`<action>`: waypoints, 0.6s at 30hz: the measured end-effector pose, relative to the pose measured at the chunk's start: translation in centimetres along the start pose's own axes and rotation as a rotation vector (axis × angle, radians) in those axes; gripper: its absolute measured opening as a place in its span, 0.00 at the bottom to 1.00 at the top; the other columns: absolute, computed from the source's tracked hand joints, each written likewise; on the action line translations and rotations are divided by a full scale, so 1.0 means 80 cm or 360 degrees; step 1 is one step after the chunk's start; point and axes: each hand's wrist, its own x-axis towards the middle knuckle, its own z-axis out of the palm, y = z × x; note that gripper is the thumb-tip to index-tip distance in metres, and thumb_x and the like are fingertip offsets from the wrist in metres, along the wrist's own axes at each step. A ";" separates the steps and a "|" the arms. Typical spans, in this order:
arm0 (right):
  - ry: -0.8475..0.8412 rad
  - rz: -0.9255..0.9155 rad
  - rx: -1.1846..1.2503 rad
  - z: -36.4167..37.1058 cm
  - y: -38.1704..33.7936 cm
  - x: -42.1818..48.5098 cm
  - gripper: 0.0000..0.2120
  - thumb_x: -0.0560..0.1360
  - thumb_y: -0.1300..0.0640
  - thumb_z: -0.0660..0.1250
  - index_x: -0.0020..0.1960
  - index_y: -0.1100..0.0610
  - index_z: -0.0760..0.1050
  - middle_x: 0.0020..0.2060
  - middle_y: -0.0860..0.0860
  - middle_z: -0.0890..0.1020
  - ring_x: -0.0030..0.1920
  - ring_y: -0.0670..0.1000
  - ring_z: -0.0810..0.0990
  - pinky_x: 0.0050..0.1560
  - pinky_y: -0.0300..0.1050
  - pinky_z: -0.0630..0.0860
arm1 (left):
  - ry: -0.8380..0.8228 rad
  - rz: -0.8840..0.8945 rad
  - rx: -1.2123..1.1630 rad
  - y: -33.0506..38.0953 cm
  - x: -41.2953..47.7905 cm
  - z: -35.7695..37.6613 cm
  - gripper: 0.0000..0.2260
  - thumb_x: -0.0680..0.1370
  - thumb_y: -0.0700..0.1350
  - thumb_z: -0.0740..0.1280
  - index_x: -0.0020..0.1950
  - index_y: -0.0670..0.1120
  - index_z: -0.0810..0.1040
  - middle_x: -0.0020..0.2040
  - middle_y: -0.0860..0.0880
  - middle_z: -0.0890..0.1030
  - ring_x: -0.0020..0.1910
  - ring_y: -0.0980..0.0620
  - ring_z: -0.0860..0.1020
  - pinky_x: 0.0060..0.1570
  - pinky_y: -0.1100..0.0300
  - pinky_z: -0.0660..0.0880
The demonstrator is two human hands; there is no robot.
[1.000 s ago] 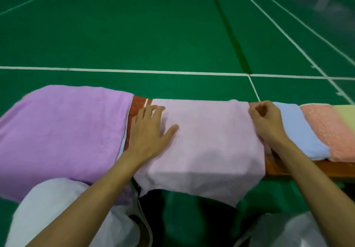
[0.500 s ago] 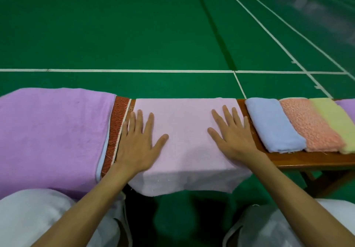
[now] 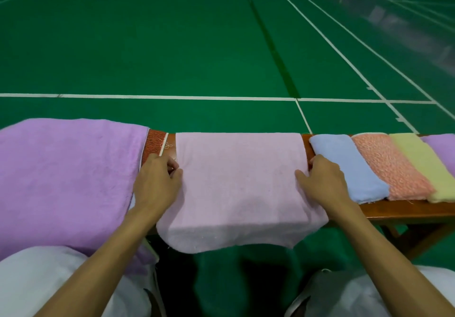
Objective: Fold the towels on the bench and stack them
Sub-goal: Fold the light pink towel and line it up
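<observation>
The pink towel (image 3: 241, 188) lies straight ahead of me, spread flat across the surface (image 3: 413, 212). Its long axis runs left to right along the bench, and its near part hangs over the front edge toward my knees. My left hand (image 3: 157, 183) is at the towel's left side edge, with the fingers (image 3: 173, 169) curled in and pinching the cloth. My right hand (image 3: 322, 183) is at the right side edge, thumb on top and the other fingers tucked round the hem, gripping it. Both hands are equally near, one on each short side, so I think the fold has to be made with both together.

Room is tight sideways. The blue towel (image 3: 349, 166) lies just beside my right hand, with a salmon towel (image 3: 391, 166) and a yellow towel (image 3: 423, 164) beyond it. On my left, a rust cloth (image 3: 154, 141) peeks out from under the big purple towel (image 3: 66, 173). The far edge sits along the back of the surface, with only green floor (image 3: 172, 45) past it. The free direction is up and toward me, where the hanging flap has open air.
</observation>
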 end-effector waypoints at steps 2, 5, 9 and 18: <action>-0.0086 0.0004 -0.0060 -0.003 -0.001 0.000 0.10 0.81 0.51 0.67 0.46 0.54 0.72 0.40 0.50 0.79 0.38 0.50 0.76 0.39 0.44 0.71 | -0.0024 0.0045 -0.0029 0.001 0.000 0.004 0.03 0.79 0.42 0.71 0.45 0.46 0.79 0.47 0.48 0.77 0.44 0.46 0.77 0.41 0.50 0.75; -0.0182 -0.0124 -0.0017 -0.014 0.008 0.004 0.10 0.82 0.53 0.65 0.44 0.52 0.69 0.38 0.50 0.77 0.38 0.49 0.74 0.37 0.43 0.69 | -0.0076 0.0013 -0.0174 0.000 0.000 0.007 0.04 0.82 0.41 0.67 0.47 0.45 0.76 0.45 0.48 0.78 0.44 0.46 0.77 0.46 0.46 0.77; -0.0395 -0.0076 0.0919 -0.044 0.023 0.006 0.04 0.84 0.59 0.64 0.57 0.53 0.72 0.44 0.53 0.80 0.44 0.54 0.80 0.38 0.41 0.72 | -0.0345 -0.0321 -0.0852 0.003 0.003 -0.016 0.03 0.84 0.41 0.66 0.52 0.42 0.74 0.47 0.44 0.81 0.47 0.46 0.77 0.47 0.51 0.72; -0.0591 -0.0415 0.1163 -0.075 0.062 -0.002 0.15 0.79 0.67 0.70 0.59 0.51 0.85 0.23 0.51 0.75 0.24 0.56 0.63 0.29 0.47 0.64 | -0.0776 -0.0211 -0.1144 0.002 0.005 -0.061 0.17 0.78 0.35 0.71 0.63 0.52 0.83 0.48 0.44 0.87 0.51 0.51 0.86 0.49 0.65 0.82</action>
